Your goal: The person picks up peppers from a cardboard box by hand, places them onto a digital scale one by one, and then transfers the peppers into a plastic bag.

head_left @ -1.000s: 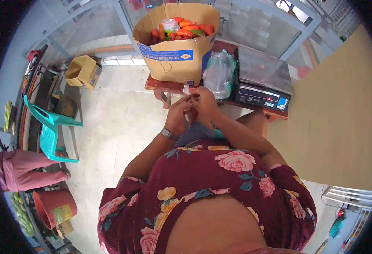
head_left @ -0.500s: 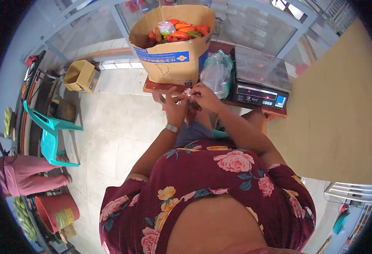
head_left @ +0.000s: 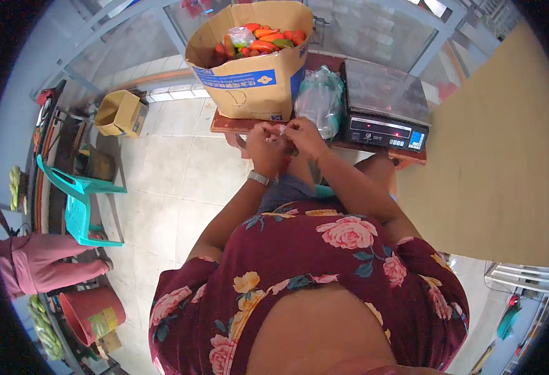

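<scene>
Just in front of the bench edge, both my hands are closed on a small clear plastic bag [head_left: 282, 129]. My left hand [head_left: 267, 149], with a watch on its wrist, has its fingers curled at one side of the bag's top. From the other side, my right hand [head_left: 306, 137] pinches the same top. The bag's lower part, with something dark and reddish in it, is mostly hidden behind my fingers. Beyond my hands stands a tall open cardboard box [head_left: 247, 97] holding red, orange and green peppers [head_left: 264, 45] and a small clear bag.
A bundle of clear and green plastic bags [head_left: 320, 103] lies beside the box on the red bench [head_left: 231, 124]. A digital scale [head_left: 385, 103] stands right of it. On the left are a small carton [head_left: 121, 114], a teal chair [head_left: 78, 209], a red bucket [head_left: 92, 312] and a person in pink trousers [head_left: 56, 262].
My left fingers, raised and spread a moment ago, have curled in at the bag's top. Both hands are closer together, and the bag's contents are more hidden. The view has shifted slightly.
</scene>
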`<state>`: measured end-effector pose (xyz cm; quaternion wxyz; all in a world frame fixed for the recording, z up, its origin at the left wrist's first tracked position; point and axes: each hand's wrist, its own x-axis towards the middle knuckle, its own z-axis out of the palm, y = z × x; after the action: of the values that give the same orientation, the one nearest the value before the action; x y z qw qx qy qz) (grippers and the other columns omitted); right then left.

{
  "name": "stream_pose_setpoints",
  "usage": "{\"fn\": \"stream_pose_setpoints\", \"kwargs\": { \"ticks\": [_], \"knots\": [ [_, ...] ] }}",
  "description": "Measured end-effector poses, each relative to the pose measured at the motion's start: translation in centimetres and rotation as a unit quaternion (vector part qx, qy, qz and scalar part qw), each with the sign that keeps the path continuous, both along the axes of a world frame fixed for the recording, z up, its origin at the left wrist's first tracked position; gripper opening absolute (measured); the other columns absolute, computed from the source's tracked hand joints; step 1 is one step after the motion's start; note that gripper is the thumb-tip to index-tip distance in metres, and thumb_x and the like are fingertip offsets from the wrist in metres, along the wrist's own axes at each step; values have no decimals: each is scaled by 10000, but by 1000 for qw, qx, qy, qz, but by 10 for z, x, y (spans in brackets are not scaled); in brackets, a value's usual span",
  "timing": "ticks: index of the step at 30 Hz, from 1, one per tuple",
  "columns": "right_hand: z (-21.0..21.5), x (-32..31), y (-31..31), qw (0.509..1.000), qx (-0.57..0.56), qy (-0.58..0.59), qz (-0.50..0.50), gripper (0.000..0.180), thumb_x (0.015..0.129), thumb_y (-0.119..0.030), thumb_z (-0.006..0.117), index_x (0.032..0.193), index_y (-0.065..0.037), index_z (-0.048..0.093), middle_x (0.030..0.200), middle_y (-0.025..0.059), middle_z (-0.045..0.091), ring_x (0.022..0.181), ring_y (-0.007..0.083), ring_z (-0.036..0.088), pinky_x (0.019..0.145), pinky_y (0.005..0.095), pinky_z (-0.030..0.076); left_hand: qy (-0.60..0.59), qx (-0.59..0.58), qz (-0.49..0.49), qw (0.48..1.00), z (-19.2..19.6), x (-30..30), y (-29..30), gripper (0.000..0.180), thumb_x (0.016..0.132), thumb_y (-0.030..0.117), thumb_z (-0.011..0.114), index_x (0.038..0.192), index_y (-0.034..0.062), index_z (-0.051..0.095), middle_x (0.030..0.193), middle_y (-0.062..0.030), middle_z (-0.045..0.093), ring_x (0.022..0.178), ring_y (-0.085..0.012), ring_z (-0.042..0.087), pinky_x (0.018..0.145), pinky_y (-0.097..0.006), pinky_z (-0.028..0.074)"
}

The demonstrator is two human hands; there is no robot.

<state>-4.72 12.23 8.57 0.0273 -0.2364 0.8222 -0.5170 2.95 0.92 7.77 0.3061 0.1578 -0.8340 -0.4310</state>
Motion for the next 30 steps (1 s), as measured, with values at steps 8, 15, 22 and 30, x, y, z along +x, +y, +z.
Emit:
{"fn": "stream_pose_setpoints", "kwargs": {
  "ticks": [8,15,22,30],
  "knots": [
    [-20,-12,3,962,-98,-248,67,269,747,-255,681,900,-33,684,883,92,660,825,196,613,721,313,474,100,349,-157,918,30,14,11,275,739,-7,638,951,50,472,884,-49,590,804,-121,566,729,-267,475],
    [4,5,8,982,-57,-123,132,234,808,-161,657,1002,-34,623,1017,60,522,904,164,549,769,273,455,24,249,-220,943,36,4,-25,240,775,-87,561,948,49,465,835,-44,607,809,-108,589,709,-242,487],
    [22,26,7,978,-60,-6,200,247,826,-153,649,1045,-53,592,1054,63,481,963,169,544,835,273,438,60,365,-297,880,41,0,-32,244,782,-117,550,928,57,463,845,-35,608,766,-109,591,703,-227,486],
    [9,18,10,974,-46,-58,214,219,847,-137,622,1025,-17,578,986,92,532,940,173,545,801,312,437,35,365,-338,867,56,-2,-34,217,803,-110,555,905,66,477,832,-26,611,779,-87,584,674,-222,484]
  ]
}}
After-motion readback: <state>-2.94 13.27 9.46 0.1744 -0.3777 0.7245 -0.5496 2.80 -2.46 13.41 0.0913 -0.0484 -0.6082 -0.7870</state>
